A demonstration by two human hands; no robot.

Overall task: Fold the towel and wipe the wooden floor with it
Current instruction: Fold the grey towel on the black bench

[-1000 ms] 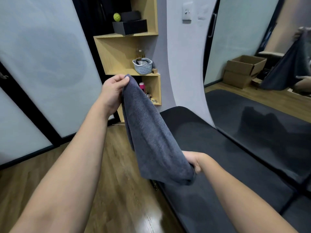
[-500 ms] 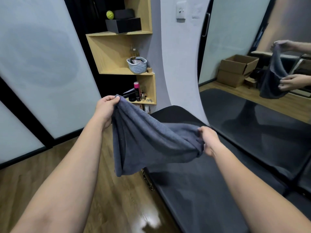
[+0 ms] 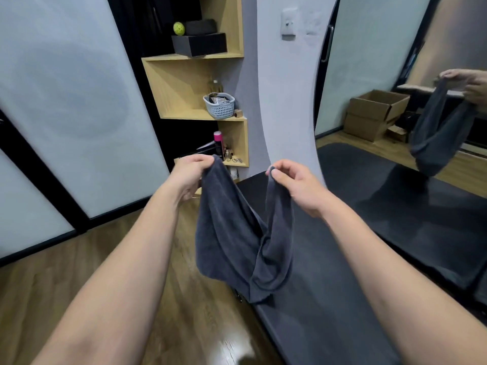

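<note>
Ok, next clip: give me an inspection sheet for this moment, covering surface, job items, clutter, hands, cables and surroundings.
Surface: brown wooden plank floor, glossy; black padded mat alongside.
Job's things: dark grey terry towel hangs in the air, sagging between both hands, not yet neatly folded.
Clutter: small grey plastic basket, yellow-green ball, pink-capped bottle on the wooden corner shelf.
Grippers: left hand and right hand each pinch a top corner.
Cables: nothing seen.
Surroundings: wall mirror reflecting cardboard boxes.
</note>
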